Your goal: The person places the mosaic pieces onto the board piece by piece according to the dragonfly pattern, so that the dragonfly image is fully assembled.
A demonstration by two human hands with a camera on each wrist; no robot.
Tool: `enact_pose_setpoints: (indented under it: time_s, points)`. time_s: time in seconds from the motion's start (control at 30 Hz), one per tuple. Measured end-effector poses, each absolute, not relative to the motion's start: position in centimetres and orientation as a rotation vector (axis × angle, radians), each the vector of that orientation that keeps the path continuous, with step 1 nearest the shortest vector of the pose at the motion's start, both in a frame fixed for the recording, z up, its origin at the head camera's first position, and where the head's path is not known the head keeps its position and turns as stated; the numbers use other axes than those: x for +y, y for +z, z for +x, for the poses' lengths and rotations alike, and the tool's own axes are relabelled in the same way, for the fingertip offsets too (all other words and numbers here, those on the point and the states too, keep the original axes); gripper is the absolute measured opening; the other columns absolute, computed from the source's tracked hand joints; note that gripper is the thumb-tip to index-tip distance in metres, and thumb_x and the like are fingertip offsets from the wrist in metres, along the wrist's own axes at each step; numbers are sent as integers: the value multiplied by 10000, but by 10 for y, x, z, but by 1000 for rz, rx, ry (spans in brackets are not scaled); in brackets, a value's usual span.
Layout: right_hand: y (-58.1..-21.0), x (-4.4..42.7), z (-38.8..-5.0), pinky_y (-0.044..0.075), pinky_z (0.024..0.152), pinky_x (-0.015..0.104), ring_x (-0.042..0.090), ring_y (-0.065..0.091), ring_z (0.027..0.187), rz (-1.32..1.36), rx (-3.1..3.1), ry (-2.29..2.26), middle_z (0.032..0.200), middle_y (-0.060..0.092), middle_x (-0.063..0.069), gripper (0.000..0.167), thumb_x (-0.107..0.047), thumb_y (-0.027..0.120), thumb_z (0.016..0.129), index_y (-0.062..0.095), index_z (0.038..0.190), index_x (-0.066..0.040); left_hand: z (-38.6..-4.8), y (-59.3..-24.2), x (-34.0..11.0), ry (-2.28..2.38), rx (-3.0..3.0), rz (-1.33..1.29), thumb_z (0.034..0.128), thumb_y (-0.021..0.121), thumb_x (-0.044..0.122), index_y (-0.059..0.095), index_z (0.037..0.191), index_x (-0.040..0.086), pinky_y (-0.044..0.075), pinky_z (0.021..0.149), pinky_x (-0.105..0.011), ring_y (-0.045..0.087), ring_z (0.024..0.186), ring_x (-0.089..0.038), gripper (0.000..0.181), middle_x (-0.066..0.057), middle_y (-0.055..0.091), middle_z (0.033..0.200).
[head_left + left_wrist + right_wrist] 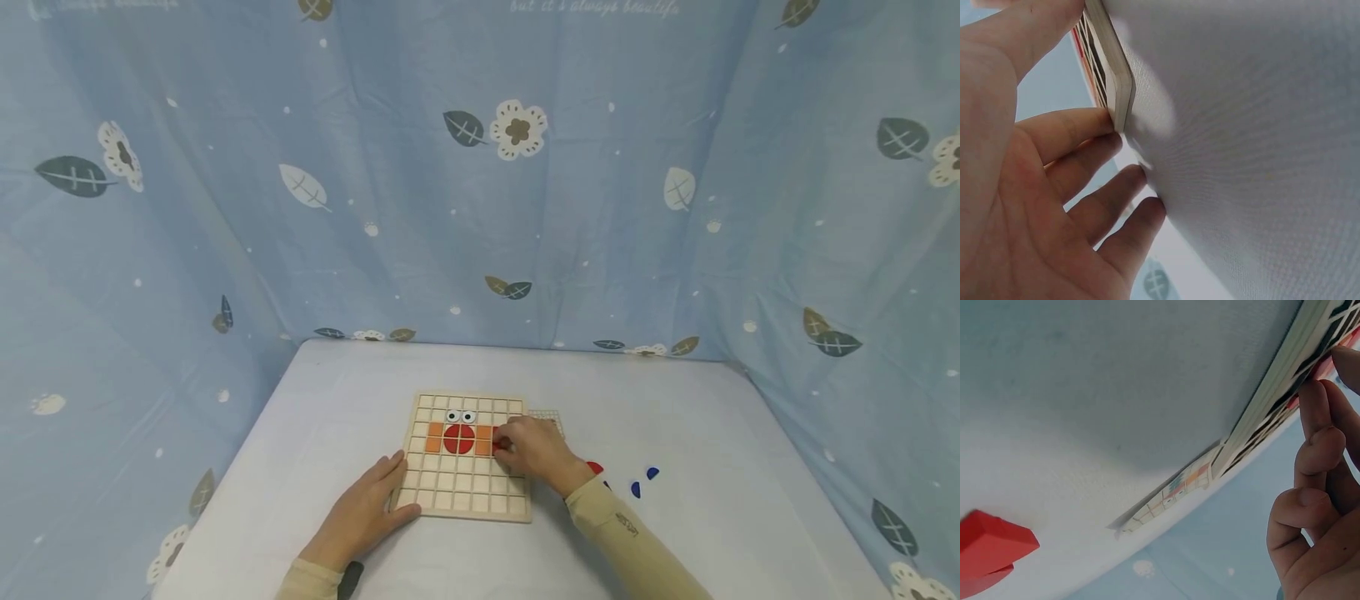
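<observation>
A wooden grid board [457,492] lies on the table with a pattern of colored tiles. Two eye tiles [461,416] sit above a red circle [459,439] made of quarter pieces, with orange tiles [433,437] on either side. My left hand [360,512] rests against the board's near left corner, fingers along the left side and thumb at the near edge. At the board's right part, my right hand [538,450] pinches a red tile [1322,367] between thumb and forefinger, beside the right orange tiles. That tile's exact shape is partly hidden by the fingers.
A printed pattern card [1175,495] lies flat by the board's far right side, partly covered by the right hand. Red pieces [595,467] and several blue half-round pieces [636,489] are scattered on the white table [660,408] to the right. Blue curtains [420,208] hang around it.
</observation>
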State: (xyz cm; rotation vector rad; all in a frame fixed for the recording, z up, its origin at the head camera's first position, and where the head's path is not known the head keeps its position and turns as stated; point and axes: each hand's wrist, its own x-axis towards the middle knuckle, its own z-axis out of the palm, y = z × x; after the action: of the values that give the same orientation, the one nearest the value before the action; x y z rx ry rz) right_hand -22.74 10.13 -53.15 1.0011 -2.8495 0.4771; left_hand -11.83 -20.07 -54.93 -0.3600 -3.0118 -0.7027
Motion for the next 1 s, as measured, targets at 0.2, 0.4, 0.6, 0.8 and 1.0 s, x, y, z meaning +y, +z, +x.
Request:
enact_pose_setpoints:
  time_s: [0.2, 0.4, 0.6, 0.8, 1.0]
  points:
    - [-522, 115, -223, 566, 681, 288, 76, 646, 818, 928, -2827, 499, 920, 712, -79, 165, -255, 803, 873, 783, 1011, -168, -119, -551, -201, -700, -3012, -359, 868, 774, 466, 528, 1456, 0, 364, 1171, -489, 411, 1429, -359, 790, -97, 452, 1561]
    - [-510, 143, -220, 575, 684, 287, 85, 658, 813, 782, -2794, 505, 915, 702, -95, 205, -253, 830, 852, 780, 1043, -202, -119, -551, -201, -699, -3019, -351, 865, 778, 465, 533, 1452, -1, 367, 1169, -494, 411, 1428, -364, 789, -100, 454, 1559]
    - [-508, 177, -215, 582, 684, 313, 74, 614, 769, 612, -2832, 512, 908, 695, -86, 247, -251, 852, 826, 792, 1062, -211, -118, -548, -200, -684, -3030, -344, 865, 773, 479, 530, 1456, 3, 370, 1167, -495, 412, 1428, -360, 797, -98, 450, 1562]
    - [-512, 206, -208, 595, 699, 325, 102, 604, 763, 469, -2915, 501, 904, 692, -65, 251, -252, 850, 826, 784, 1057, -178, -118, -548, -200, -682, -3022, -351, 860, 776, 482, 534, 1452, 1, 381, 1158, -504, 423, 1419, -365, 800, -103, 455, 1558]
    - [-514, 227, -197, 595, 721, 342, 128, 621, 792, 402, -3005, 520, 890, 689, -69, 242, -249, 840, 839, 784, 1056, -157, -119, -550, -200, -680, -3027, -355, 862, 767, 498, 529, 1459, 7, 378, 1160, -503, 419, 1423, -362, 808, -99, 450, 1562]
